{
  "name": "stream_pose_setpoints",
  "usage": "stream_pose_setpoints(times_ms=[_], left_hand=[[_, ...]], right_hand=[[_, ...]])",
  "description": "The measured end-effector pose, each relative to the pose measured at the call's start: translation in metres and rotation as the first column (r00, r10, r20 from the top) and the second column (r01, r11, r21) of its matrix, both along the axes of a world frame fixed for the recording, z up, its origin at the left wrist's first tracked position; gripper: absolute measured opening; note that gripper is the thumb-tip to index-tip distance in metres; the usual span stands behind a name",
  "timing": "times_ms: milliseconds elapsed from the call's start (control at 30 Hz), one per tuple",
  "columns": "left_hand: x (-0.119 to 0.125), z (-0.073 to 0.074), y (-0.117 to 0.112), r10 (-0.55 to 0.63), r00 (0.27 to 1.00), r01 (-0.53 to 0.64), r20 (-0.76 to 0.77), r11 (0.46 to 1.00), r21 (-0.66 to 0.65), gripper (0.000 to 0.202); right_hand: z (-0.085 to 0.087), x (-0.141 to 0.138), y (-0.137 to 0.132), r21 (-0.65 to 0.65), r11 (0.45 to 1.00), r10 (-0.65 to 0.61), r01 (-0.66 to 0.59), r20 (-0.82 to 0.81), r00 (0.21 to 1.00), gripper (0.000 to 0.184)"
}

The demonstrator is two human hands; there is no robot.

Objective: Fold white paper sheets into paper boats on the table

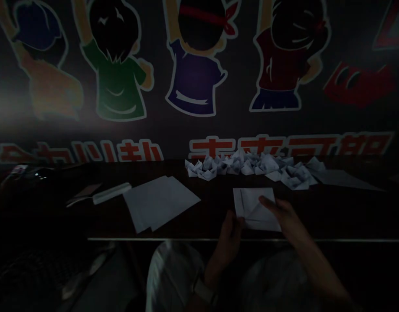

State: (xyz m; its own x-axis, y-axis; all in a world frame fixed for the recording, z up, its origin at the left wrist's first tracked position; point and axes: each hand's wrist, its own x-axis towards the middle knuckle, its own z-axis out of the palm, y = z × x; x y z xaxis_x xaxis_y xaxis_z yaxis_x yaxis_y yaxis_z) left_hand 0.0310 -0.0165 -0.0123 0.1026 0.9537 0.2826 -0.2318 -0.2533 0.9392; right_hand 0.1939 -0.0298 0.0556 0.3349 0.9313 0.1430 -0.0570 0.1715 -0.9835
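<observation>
A folded sheet of white paper lies at the near edge of the dark table, with crease lines across it. My left hand pinches the sheet's lower left edge. My right hand reaches over from the right, its fingers lying across the sheet's right side. To the left of my hands rests a loose stack of unfolded white paper. Beyond them, a heap of folded paper boats stretches along the far side of the table.
A flat folded paper piece lies right of the boats. A white strip or tube lies at the left, near a dark, dim object. A metal strip runs along the table's near edge. Behind stands a cartoon-painted wall.
</observation>
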Motion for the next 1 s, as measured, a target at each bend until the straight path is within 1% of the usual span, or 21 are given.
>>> stream_pose_setpoints(times_ms=[33,100,200,233,300,400,433,500,567,633,700,767,867,1000], left_hand=[[-0.001,0.000,-0.001,-0.019,1.000,0.019,0.013,1.000,-0.018,0.029],[-0.002,0.001,-0.003,-0.054,0.998,0.057,0.044,0.997,-0.056,0.030],[-0.003,0.006,-0.006,-0.053,0.994,0.062,0.091,0.992,-0.106,0.030],[-0.003,0.008,-0.007,-0.046,0.994,0.056,0.095,0.992,-0.115,0.030],[-0.004,0.011,-0.008,-0.039,0.995,0.048,0.089,0.994,-0.096,0.030],[-0.006,0.012,-0.006,-0.060,0.997,0.062,0.057,0.998,-0.028,0.029],[-0.006,0.011,-0.005,-0.056,0.997,0.058,0.056,0.998,-0.025,0.029],[-0.004,0.010,-0.002,-0.022,0.997,0.027,0.077,0.998,-0.061,0.031],[0.000,0.010,0.001,0.001,0.995,0.008,0.100,0.996,-0.084,0.033],[0.004,0.015,0.004,0.004,0.995,0.001,0.101,0.999,-0.049,0.034],[0.008,0.022,0.007,0.011,0.997,-0.013,0.073,1.000,0.024,0.035],[0.010,0.030,0.010,0.069,0.997,-0.073,0.047,0.993,0.095,0.036],[0.012,0.038,0.017,0.163,0.986,-0.167,0.036,0.969,0.181,0.040],[0.015,0.037,0.028,0.213,0.976,-0.219,0.053,0.954,0.206,0.040]], right_hand=[[-0.001,0.000,0.000,-0.009,1.000,0.003,-0.004,-0.038,0.999,0.032],[-0.003,-0.001,0.001,-0.009,1.000,-0.029,0.028,-0.092,0.995,0.031],[-0.004,-0.003,0.000,0.013,0.996,-0.081,0.083,-0.122,0.989,0.031],[-0.003,-0.004,-0.001,0.022,0.996,-0.078,0.081,-0.128,0.989,0.031],[-0.001,-0.005,-0.002,0.003,0.999,-0.038,0.039,-0.120,0.992,0.030],[0.004,-0.006,-0.005,-0.078,0.995,0.051,-0.059,-0.100,0.994,0.029],[0.004,-0.007,-0.006,-0.101,0.992,0.069,-0.079,-0.095,0.993,0.030],[0.004,-0.008,-0.007,-0.098,0.992,0.068,-0.077,-0.088,0.994,0.032],[0.002,-0.009,-0.005,-0.058,0.998,0.030,-0.033,-0.062,0.998,0.033],[-0.001,-0.010,-0.002,-0.013,1.000,-0.018,0.017,-0.029,0.999,0.034],[-0.005,-0.010,0.003,0.012,0.999,-0.049,0.049,-0.008,0.999,0.034],[-0.008,-0.011,0.009,0.032,0.997,-0.066,0.066,-0.007,0.998,0.036],[-0.011,-0.014,0.016,0.070,0.997,-0.030,0.031,-0.014,0.999,0.038],[-0.008,-0.020,0.025,0.096,0.995,0.011,-0.005,-0.066,0.998,0.036]])
